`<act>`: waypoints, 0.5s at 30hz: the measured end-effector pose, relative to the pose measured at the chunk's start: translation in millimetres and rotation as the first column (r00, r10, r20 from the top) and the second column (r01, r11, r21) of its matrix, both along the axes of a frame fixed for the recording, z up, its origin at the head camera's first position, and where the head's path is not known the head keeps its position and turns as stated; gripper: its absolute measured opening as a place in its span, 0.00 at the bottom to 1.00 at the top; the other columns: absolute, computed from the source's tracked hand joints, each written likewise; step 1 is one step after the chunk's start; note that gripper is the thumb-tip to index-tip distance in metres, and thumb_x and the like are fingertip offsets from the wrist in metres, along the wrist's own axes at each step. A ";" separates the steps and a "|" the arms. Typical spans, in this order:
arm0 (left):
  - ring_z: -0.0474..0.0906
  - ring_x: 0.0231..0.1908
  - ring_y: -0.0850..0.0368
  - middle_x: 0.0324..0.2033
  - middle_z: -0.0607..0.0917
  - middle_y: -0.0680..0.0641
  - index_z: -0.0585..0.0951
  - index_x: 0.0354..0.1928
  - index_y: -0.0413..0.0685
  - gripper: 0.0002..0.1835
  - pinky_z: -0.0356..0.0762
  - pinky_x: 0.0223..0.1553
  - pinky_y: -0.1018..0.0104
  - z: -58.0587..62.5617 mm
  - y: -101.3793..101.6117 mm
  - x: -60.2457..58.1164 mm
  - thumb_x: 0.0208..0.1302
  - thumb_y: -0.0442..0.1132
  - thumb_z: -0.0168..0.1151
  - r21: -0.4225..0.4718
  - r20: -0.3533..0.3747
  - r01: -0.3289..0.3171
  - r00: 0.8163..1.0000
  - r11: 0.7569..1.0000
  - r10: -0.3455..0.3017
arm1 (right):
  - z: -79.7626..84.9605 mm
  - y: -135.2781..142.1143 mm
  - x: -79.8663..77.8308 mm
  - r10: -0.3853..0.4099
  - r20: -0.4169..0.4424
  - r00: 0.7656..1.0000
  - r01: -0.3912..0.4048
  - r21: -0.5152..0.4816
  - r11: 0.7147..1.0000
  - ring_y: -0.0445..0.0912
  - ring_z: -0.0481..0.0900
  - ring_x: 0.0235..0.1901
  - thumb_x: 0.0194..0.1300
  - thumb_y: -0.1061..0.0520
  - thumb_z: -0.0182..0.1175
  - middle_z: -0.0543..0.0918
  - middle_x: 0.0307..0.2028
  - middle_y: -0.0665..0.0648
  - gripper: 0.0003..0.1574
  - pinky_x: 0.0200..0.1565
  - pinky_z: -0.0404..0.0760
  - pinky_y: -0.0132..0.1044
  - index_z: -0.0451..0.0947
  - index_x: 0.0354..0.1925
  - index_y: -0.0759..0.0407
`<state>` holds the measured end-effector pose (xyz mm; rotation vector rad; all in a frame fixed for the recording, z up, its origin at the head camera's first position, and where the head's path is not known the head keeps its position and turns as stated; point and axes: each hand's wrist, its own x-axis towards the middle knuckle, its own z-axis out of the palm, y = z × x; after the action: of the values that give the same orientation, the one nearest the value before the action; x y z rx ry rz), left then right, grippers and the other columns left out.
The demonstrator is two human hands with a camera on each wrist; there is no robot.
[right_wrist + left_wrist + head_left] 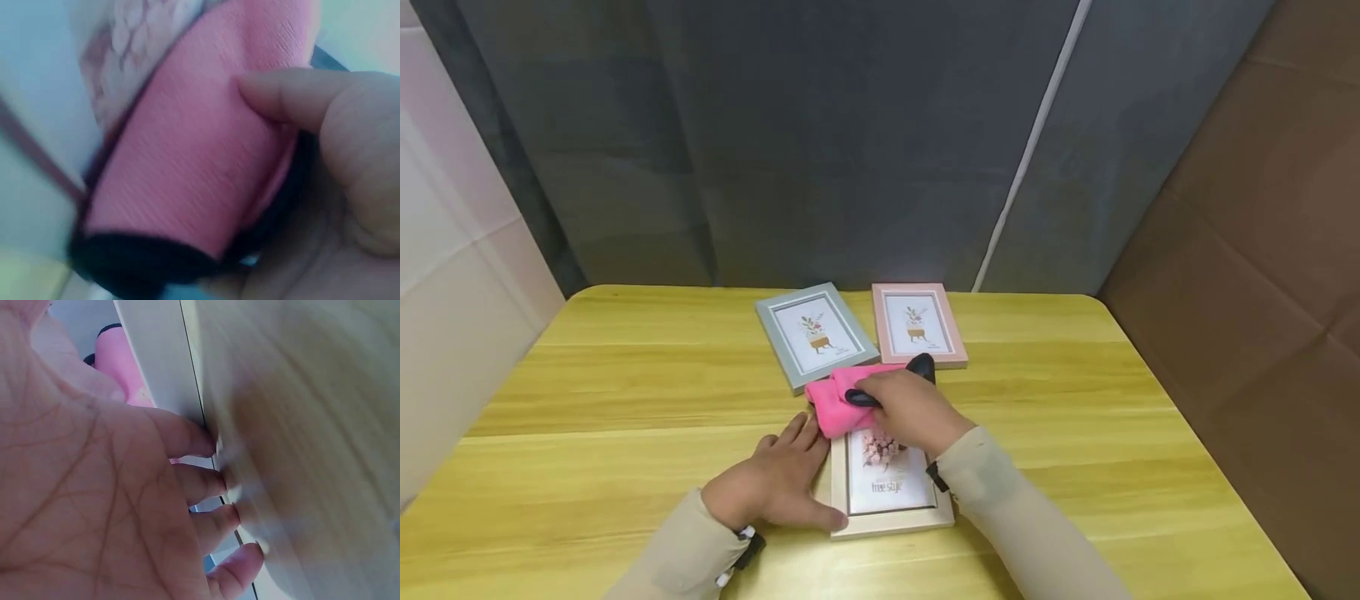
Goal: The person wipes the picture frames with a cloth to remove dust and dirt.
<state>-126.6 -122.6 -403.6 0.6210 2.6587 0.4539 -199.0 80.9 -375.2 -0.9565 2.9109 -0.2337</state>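
A cream picture frame with a pink flower picture and the words "free style" lies flat on the wooden table. My right hand grips a folded pink cloth with black edging over the upper part of this frame. In the right wrist view, the thumb presses into the folded cloth, beside the printed flowers. My left hand is spread along the frame's left side, its thumb at the lower left corner. The left wrist view shows its fingertips at the frame's edge, close to the table top.
Beyond the cloth lie a grey-green picture frame, turned at an angle, and a pink picture frame. Both hold plant pictures. A dark curtain hangs behind the table, with a brown sheet on the right.
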 end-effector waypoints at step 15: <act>0.43 0.74 0.33 0.76 0.49 0.33 0.58 0.74 0.33 0.68 0.54 0.64 0.32 -2.9 -1.5 1.2 0.42 0.76 0.65 -0.003 -0.004 -0.010 1.000 1.000 0.010 | -2.7 27.9 -6.1 -0.118 -0.006 0.993 0.118 0.005 0.993 0.52 0.79 0.57 0.67 0.60 0.64 0.82 0.57 0.56 0.24 0.60 0.74 0.45 0.80 0.61 0.55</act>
<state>-125.4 -124.1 -406.5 0.6092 2.6666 0.4521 -205.1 108.8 -377.8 -0.7864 2.9752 -0.2305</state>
